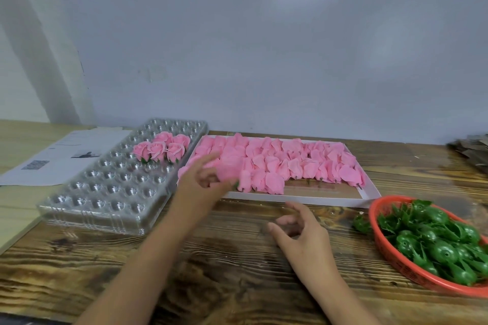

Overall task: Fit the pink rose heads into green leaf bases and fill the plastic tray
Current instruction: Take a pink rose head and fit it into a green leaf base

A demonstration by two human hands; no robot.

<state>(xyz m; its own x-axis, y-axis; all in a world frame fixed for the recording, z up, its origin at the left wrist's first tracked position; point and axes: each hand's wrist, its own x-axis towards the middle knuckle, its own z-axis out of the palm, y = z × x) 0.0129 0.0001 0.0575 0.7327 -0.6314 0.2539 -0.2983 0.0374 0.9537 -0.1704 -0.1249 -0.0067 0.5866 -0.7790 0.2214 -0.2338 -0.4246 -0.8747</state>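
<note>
With five finished roses [161, 149] in the clear tray [113, 187] at ten o'clock, the left hand [203, 179] grips a blurred rose head [229, 169], seemingly already based, to seat there next, while the right hand [301, 235], loosely curled and empty, must fetch a green base [446, 253] from the basket [390, 250] at three o'clock.

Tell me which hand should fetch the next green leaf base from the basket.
Right hand: it hovers empty, nearer the red basket of leaf bases. Left hand is holding a rose head by the tray.
</note>
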